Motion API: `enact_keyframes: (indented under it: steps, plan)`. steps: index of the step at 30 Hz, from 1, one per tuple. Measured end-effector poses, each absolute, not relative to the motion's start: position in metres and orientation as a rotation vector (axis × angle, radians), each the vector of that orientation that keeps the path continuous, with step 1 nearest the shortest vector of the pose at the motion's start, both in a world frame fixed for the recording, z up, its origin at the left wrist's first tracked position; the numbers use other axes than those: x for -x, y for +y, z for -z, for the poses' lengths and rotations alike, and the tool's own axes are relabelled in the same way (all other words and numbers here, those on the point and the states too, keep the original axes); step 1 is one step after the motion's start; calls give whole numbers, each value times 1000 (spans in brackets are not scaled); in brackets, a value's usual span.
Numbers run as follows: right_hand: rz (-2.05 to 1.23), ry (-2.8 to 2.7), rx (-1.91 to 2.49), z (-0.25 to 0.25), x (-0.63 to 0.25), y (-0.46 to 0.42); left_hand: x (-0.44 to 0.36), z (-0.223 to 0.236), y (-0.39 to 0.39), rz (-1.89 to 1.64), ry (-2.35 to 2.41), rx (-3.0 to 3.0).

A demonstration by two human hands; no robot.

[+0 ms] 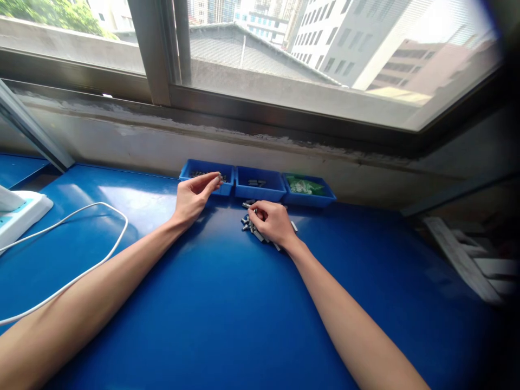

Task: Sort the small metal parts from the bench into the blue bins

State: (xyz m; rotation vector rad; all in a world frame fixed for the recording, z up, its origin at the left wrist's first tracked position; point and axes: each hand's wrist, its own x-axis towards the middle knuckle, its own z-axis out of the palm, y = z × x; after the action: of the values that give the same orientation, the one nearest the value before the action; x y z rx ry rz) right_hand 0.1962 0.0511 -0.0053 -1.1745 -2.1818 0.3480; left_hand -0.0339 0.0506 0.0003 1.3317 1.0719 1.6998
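Note:
My left hand (194, 196) is raised over the front of the left blue bin (187, 171), thumb and fingers pinched on a small metal piece (220, 175) too tiny to name. Dark small parts lie inside that bin. Over a loose pile of small grey metal parts (257, 234) on the table, my right hand (273, 221) is closed, fingertips down among them. Whether it grips one of the parts is hidden by the fingers. Several of the parts look like short cylinders.
The middle blue bin (260, 192) holds a few dark cylinders; the right blue bin (320, 200) holds a green-and-clear plastic bag (303, 186). Bins stand by the wall below the window. At left, a white cable (125, 222) loops from a white power strip (30, 208) across the blue table (211, 325).

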Motion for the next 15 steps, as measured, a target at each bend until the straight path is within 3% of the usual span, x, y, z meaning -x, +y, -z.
enact_keyframes:
  steps: [6, 15]
  plan:
    - [-341, -2187, 1194, 6, -196, 51, 30, 3, 44, -1533, 1058, -1794]
    - [-331, -2181, 1198, 5, -196, 51, 26, 5, 37, -907, 749, -2604]
